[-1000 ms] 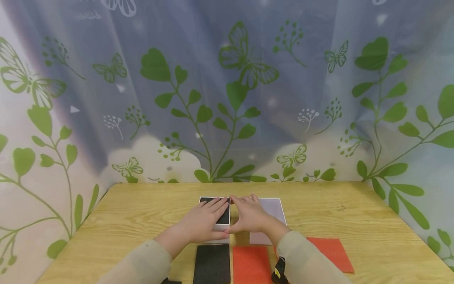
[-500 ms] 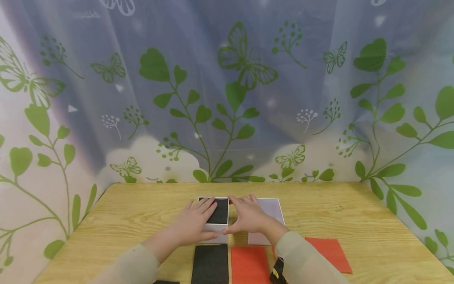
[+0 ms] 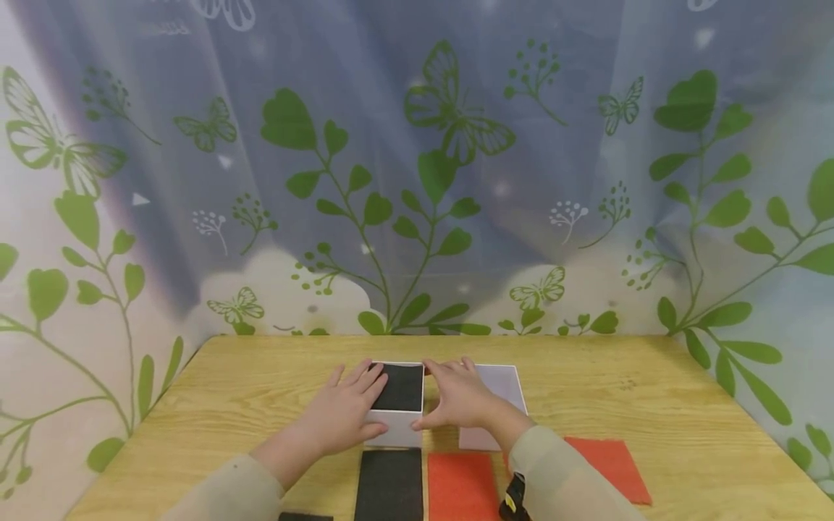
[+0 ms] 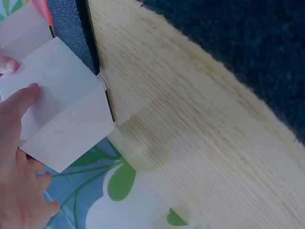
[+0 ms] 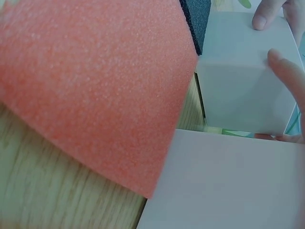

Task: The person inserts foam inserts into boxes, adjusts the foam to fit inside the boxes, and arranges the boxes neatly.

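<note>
A white box [image 3: 394, 428] stands on the table with a black foam sheet [image 3: 400, 388] lying inside its rim. My right hand [image 3: 459, 394] grips the box's right side, thumb at the front corner and index finger at the back one. At the left edge, my left hand [image 3: 342, 409] lies with its fingers fairly straight over the rim and the foam's left margin. Both the left thumb [image 5: 259, 21] and the right thumb [image 5: 288, 76] touch the box's front wall in the right wrist view. The left wrist view shows the box [image 4: 62, 129] from its left side.
A second white box [image 3: 502, 383] stands just right, partly behind my right hand. In front lie a black foam sheet [image 3: 389, 485], a red foam sheet [image 3: 462, 485] and another red sheet [image 3: 609, 469]. A black edge [image 3: 306, 517] shows at the bottom. A patterned curtain [image 3: 417, 181] hangs behind the table.
My left hand has slid left across the black foam to the box's left edge, uncovering more of the foam and front wall. My right hand has kept its hold.
</note>
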{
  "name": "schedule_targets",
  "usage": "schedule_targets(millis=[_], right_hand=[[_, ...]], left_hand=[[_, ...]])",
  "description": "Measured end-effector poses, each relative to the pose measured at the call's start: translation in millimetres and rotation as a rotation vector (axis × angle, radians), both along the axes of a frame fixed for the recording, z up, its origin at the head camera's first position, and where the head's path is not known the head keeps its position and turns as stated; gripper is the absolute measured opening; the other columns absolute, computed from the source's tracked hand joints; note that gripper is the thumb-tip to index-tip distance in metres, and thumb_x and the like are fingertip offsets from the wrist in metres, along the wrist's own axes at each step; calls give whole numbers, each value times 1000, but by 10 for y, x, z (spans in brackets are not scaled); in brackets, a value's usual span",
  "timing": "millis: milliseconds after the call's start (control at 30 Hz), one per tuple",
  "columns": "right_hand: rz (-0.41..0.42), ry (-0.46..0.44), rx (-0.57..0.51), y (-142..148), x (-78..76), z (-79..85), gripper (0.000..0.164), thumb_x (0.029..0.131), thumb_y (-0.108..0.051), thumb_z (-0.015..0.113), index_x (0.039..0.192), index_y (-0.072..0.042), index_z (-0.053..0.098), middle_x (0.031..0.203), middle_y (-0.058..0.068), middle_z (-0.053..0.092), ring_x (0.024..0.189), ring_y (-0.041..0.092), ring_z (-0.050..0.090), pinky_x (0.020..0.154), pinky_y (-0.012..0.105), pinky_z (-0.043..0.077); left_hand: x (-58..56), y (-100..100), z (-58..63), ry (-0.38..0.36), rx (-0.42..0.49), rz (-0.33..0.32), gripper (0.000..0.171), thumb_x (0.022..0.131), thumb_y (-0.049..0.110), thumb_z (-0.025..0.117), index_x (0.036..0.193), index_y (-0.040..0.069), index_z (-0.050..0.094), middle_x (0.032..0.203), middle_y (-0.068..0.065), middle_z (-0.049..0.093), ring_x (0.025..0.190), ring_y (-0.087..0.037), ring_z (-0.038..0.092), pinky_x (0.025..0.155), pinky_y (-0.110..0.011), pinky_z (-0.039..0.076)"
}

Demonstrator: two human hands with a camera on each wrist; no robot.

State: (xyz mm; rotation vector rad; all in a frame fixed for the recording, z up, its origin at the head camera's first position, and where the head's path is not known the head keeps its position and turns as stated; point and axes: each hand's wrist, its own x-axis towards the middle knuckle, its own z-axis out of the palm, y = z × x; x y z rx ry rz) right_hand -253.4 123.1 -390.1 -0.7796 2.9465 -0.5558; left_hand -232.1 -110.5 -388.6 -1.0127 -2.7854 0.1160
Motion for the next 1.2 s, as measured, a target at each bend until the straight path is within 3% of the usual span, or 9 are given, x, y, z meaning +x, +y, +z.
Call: schedule_targets(millis=[300,533,833,1200], right_hand=[[2,-15,-27,33,-20,-11,104,67,-61,73,145,-7,31,134,9,49,126,28,38,108,54,5],[-1,-17,-16,47,-5,-38,104,66,-60,74,144,-7,32,130,5,52,125,28,40,108,53,5],[4,-10,-27,4,-14,-16,105,65,-61,74,145,-7,31,132,7,51,126,28,39,108,53,5],[6,-19,-24,9,-16,-13,104,66,-60,74,145,-7,31,133,8,50,126,29,38,108,54,5]], left_hand=[[4,41,30,-20,-15,0,74,85,53,59,139,4,43,146,-12,35,136,-30,26,104,-58,22],[122,40,30,26,0,-54,66,86,52,58,132,6,52,139,-10,46,130,-27,38,101,-59,26],[284,-89,100,108,5,-67,54,84,49,62,120,8,63,126,-7,58,125,-29,44,101,-60,25],[328,-50,133,108,3,-65,51,85,49,61,117,10,65,124,-5,59,124,-27,46,100,-59,27]])
